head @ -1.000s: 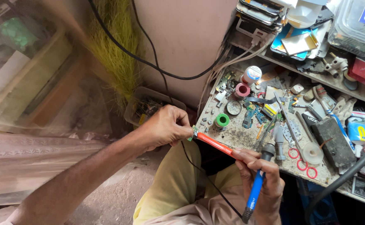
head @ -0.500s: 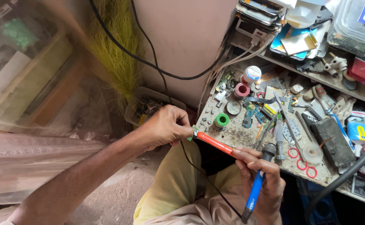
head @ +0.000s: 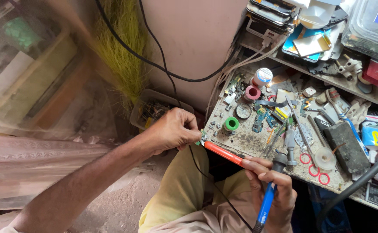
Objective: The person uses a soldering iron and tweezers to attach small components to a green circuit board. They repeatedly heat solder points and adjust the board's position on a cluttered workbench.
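Observation:
My left hand pinches a small green circuit board just off the near left corner of a cluttered workbench. My right hand grips an orange-handled soldering iron whose tip meets the small board. The same hand also holds a blue-handled tool that points down toward my lap. A thin black cord runs from the board area across my yellow trousers.
On the bench lie a green tape roll, a pink roll, a solder spool, red rings, tweezers and several circuit boards. A shelf behind carries stacked phones. A box of parts and a grass broom stand left.

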